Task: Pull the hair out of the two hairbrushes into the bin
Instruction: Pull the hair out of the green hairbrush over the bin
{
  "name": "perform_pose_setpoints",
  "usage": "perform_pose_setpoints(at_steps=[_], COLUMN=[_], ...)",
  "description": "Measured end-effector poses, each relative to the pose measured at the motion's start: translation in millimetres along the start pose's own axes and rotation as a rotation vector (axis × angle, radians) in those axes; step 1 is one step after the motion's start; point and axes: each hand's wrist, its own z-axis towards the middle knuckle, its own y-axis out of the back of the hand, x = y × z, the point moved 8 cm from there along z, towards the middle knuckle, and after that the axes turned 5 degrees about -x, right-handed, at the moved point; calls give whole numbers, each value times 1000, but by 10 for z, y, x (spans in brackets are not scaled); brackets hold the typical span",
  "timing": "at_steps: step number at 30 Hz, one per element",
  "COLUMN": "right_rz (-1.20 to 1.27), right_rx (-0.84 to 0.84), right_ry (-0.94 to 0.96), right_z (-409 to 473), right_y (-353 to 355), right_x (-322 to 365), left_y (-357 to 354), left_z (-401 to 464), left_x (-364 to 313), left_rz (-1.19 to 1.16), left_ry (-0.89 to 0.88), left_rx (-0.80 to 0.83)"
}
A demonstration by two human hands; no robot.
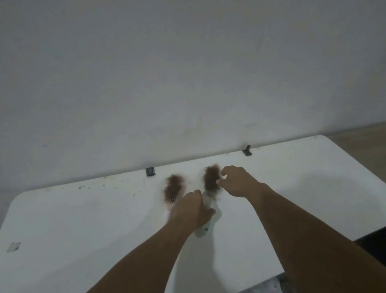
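Left hand (191, 210) closed round white brush handle (204, 229). Right hand (235, 181) pinching hair clump (212, 178). Risk: bin unseen; strands may drop on counter (86, 230).

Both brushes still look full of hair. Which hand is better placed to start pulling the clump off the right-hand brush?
The right hand. Its fingertips are already at the edge of the brown hair on the right-hand brush, while the left hand lies over that brush's handle, placed to steady it.
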Motion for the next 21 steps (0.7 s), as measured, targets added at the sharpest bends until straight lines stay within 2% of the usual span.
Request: perform_pose_setpoints(at_steps=[5, 10, 13, 15, 18, 19, 21], right_rz=[34, 95, 176, 228, 369, 453, 642], right_rx=[-67, -89, -136, -168, -193, -200, -225], right_ry=[-11, -50, -83, -111, -188, -236, -350], right_z=[113, 149, 126, 109, 48, 9, -105], right_y=[-181, -332, -369, -353, -328, -329, -316], right_x=[-67, -115, -150, -191, -291, -349, -476], left_y=[-63, -131, -74, -17, -103, -126, -126], left_z=[72, 115, 112, 69, 23, 11, 0], left_x=[-40, -29, 7, -5, -11, -34, -59], left_rz=[-7, -95, -261, -453, -836, -903, -894], left_ry=[14, 93, 150, 197, 331, 335, 296], left_rx=[-29, 34, 36, 56, 213, 261, 303])
